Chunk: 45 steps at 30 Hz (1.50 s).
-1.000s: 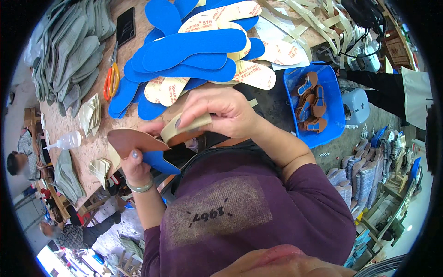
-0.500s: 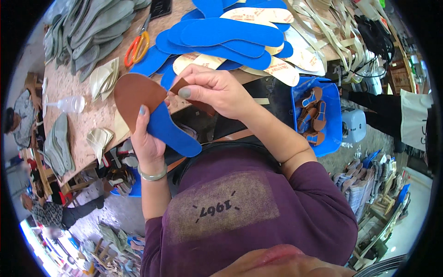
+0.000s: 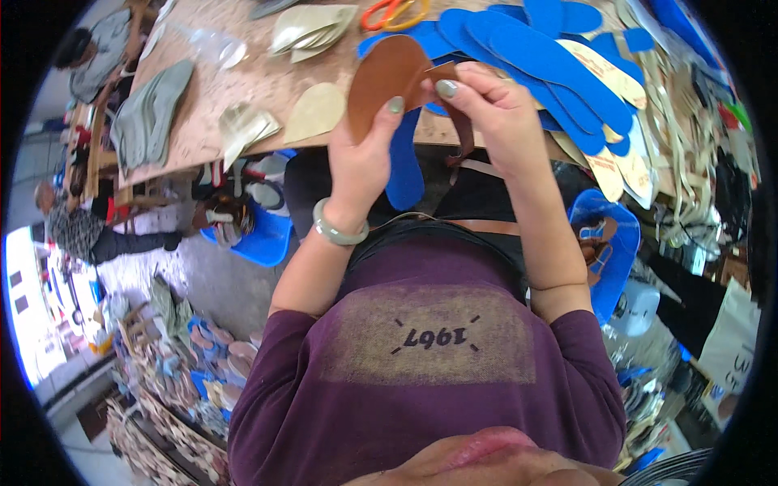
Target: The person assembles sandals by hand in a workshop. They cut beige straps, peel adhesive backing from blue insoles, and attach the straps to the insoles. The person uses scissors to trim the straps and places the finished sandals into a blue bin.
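My left hand (image 3: 363,154) grips a shoe insole from its left side, thumb pressed on the front. A brown leather-like piece (image 3: 381,77) covers the insole's upper part, and its lower part shows as a blue sole shape (image 3: 403,166). Close by on the right, my right hand (image 3: 504,113) pinches a brown strip (image 3: 460,130) between thumb and fingers at the edge of the brown piece. The strip's lower end hangs down. Whether the strip is joined to the brown piece is hard to make out.
Blue insoles (image 3: 551,77) lie piled on the wooden table (image 3: 194,138), with orange-handled scissors (image 3: 393,14) beside them. Cream pieces (image 3: 312,31), grey insoles (image 3: 152,117) and a clear bottle (image 3: 217,50) are at left. A blue bin (image 3: 620,243) holds brown sandals at right.
The view has swung left, so the table and bins appear shifted to the right. The insole now stands more upright in my left hand. My right hand still pinches the brown strip.
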Each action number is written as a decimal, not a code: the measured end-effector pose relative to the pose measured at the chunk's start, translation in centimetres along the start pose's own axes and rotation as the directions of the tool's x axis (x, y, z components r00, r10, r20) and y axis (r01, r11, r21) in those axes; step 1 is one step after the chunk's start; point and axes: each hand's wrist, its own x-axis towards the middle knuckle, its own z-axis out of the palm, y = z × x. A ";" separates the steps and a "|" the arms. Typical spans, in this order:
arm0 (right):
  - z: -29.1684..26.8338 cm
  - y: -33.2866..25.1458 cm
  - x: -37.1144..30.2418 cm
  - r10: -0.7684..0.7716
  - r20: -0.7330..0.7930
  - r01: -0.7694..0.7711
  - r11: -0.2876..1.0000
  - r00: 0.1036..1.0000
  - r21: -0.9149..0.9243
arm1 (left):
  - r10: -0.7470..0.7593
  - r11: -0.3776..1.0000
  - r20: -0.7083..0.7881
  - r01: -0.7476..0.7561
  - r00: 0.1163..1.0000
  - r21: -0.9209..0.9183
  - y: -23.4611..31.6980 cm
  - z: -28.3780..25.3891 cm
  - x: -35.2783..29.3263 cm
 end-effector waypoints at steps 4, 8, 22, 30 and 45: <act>1.8 -0.6 1.2 0.054 0.067 -0.066 0.978 0.996 0.196 | 0.015 0.999 0.045 -0.016 0.999 0.028 0.1 -0.6 -0.4; 2.7 -0.5 1.9 -0.006 0.124 -0.038 0.935 0.992 0.353 | -0.069 0.981 0.004 0.068 0.998 -0.183 0.2 -1.5 0.0; 3.4 2.2 -0.7 0.276 -0.028 -0.234 0.859 0.961 0.456 | -0.158 0.802 -0.019 0.117 0.987 -0.586 -0.6 -1.8 -0.6; 3.5 2.8 -0.9 0.302 -0.007 -0.267 0.853 0.953 0.449 | -0.097 0.850 -0.073 0.045 0.993 -0.526 -0.3 -1.4 -0.6; 4.5 1.2 -1.4 0.267 0.113 -0.285 0.797 0.957 0.532 | 0.075 0.901 0.008 -0.064 0.997 -0.429 -0.8 -2.6 -1.5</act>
